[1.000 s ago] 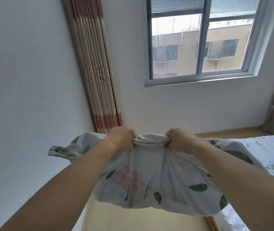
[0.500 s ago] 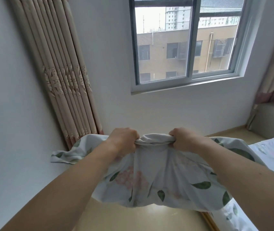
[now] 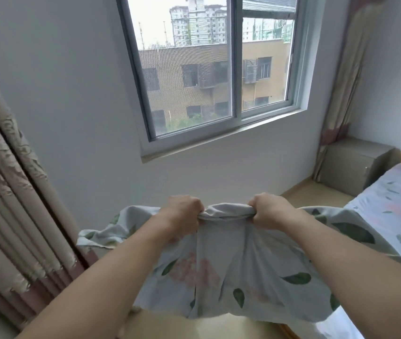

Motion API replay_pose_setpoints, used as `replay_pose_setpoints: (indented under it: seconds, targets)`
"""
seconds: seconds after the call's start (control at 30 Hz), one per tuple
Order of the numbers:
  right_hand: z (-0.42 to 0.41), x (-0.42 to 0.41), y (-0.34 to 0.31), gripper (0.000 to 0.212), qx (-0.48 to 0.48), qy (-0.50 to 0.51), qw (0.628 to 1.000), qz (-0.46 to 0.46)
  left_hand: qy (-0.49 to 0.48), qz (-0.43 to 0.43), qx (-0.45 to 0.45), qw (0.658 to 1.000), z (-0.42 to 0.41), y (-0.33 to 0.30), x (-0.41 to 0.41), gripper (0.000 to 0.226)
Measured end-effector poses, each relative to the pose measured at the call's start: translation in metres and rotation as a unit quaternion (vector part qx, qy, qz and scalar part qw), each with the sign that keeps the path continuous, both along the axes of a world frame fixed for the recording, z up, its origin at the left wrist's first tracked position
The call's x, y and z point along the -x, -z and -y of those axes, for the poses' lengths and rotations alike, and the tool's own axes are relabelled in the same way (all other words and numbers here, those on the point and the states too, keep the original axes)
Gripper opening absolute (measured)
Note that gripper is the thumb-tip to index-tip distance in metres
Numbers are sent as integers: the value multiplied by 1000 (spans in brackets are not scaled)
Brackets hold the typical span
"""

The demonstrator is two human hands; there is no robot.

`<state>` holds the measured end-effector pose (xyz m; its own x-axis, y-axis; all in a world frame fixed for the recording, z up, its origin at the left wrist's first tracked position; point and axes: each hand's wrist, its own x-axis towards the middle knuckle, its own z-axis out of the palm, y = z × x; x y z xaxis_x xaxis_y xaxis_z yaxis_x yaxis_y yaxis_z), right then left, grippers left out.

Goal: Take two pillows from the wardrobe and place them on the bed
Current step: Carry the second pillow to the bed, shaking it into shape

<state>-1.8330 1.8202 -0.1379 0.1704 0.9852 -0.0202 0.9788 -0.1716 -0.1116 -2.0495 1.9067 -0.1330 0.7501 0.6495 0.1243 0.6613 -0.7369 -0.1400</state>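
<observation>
Both arms stretched forward, both hands holding one pillow [image 3: 238, 272] in the air; left hand [image 3: 182, 212] closed in a tight fist on a bunched fold at the pillow's top edge; right hand [image 3: 269, 209] closed the same way on the same edge, just to the right of the left hand; a short roll of fabric runs between the two fists; knuckles up, fingertips hidden in the cloth; pillow hangs down below both hands, pale case with green leaves and pink flowers; its left corner sticks out past the left forearm, its right side spreads out under the right forearm; only one pillow in view, cannot tell where a second one is; bed [image 3: 395, 206] to the right of the right hand and lower, sheet in a similar leaf print, pillow's right side overlaps the bed edge in view, cannot tell if touching; small cabinet [image 3: 355, 165] beyond the bed, up and right of the right hand; window [image 3: 219, 77] above and beyond both hands; curtain [image 3: 11, 204] far left of the left hand; second curtain [image 3: 343, 77] up right by the window; floor [image 3: 194, 326] below the pillow
</observation>
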Motion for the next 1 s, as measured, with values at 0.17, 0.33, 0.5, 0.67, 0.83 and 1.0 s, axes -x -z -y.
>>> replay_pose_setpoints:
  seconds: [0.17,0.33,0.5,0.67,0.83,1.0]
  targets:
    - [-110,-33,-15,19,-16,20,1000,-10,37,-5,-16,999,-126,-18,-37,5]
    - [-213,-61,-13,19,-17,38,999,5,70,-12,-25,997,-245,-18,-74,11]
    - [-311,-104,7,19,3,102,995,5,137,-23,-30,990,-363,-2,-131,6]
    - [-379,-159,-2,23,19,201,979,1,231,-21,-18,973,-464,-7,-214,8]
    - [-407,-224,-14,19,-5,303,953,-2,322,-1,-15,947,-526,-19,-319,7]
    - [-419,-304,-5,19,13,364,931,5,391,-6,-12,920,-552,-3,-429,15]
